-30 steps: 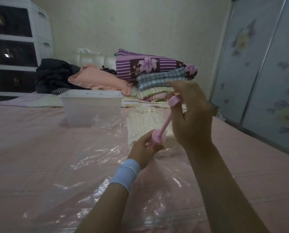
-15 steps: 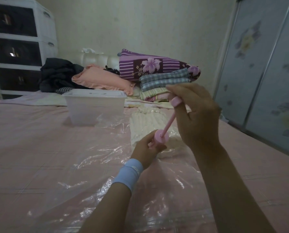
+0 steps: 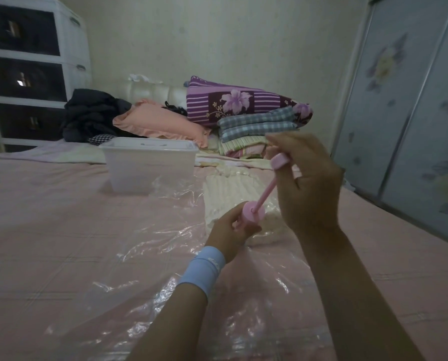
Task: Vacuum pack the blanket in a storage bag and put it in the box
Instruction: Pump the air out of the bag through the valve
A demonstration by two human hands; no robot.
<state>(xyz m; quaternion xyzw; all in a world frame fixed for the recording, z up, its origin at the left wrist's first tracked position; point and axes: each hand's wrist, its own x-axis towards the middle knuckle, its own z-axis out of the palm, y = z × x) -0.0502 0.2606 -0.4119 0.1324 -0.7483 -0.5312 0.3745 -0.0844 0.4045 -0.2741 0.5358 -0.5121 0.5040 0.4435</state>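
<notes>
Right hand [image 3: 312, 184] barely shifted, pinching pump handle [image 3: 279, 161]; left hand [image 3: 228, 236] grips barrel [image 3: 253, 212].

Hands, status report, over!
Left hand grips pink plastic hand pump. Right hand holds its raised plunger knob. Cream blanket inside clear plastic bag. Translucent plastic box behind.

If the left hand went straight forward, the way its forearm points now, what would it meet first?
Probably the cream blanket inside the clear bag, just beyond the pink pump that the left hand grips. The bag's film covers the blanket, so it would be touched first. Depth is hard to judge.
</notes>
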